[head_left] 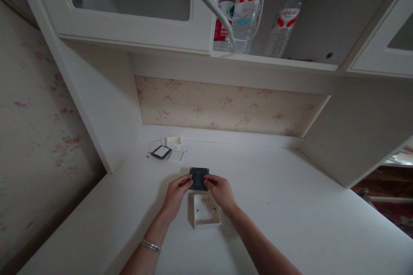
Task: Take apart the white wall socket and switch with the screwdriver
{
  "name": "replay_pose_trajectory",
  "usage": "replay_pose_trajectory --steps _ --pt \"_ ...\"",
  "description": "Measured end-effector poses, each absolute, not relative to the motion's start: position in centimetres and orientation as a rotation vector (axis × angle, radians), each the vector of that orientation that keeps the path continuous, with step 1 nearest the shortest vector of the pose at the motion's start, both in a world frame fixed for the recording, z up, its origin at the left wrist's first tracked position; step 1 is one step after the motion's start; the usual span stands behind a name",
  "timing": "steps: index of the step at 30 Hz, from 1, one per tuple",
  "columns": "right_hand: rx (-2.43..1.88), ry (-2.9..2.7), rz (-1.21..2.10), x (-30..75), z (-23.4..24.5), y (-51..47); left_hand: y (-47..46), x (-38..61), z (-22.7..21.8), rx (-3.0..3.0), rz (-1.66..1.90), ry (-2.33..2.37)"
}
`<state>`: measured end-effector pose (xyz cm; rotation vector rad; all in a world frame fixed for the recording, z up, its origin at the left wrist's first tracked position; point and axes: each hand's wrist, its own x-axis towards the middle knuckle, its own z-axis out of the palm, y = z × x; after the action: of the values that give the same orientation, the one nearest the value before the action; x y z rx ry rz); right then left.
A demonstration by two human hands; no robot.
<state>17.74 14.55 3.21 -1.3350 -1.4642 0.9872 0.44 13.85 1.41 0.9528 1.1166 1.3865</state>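
Note:
A black square switch panel (199,175), with small holes at its corners and raised parts in its middle, is held just beyond a white box on the desk. My left hand (177,190) pinches its left edge between thumb and fingers. On the opposite edge, my right hand (220,190) has its fingers closed in the same way. The white square mounting box (207,224) lies below the panel, between my forearms, its open side up. Small holes show inside it, and my right hand partly covers its upper right corner.
At the desk's back left lie a black-framed piece with a white face (161,151), a clear frame (177,155) and a small white part (174,142). Overhead, a cupboard holds plastic bottles (248,13). A pale cable (209,2) hangs in front of it.

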Motion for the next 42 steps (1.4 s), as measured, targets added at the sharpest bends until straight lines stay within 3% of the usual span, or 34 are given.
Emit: replay_pose_trajectory --steps 18,22,27,33,42 --pt "-1.496 -1.729 0.630 16.8 5.4 14.7 14.4 0.5 0.4 1.176 1.439 1.297" --pt "-1.605 -2.010 0.378 16.3 5.8 15.0 14.7 0.3 -0.1 1.284 1.407 1.375" --pt "-1.437 -2.312 0.059 15.6 6.0 15.7 15.1 -0.1 -0.6 1.298 1.367 1.450" --pt "-1.625 -2.040 0.407 15.6 5.1 19.1 15.5 -0.3 -1.5 1.348 1.375 1.489" --pt "-1.799 -1.861 0.507 15.9 3.0 25.9 15.7 -0.2 -1.7 1.271 1.344 1.491"
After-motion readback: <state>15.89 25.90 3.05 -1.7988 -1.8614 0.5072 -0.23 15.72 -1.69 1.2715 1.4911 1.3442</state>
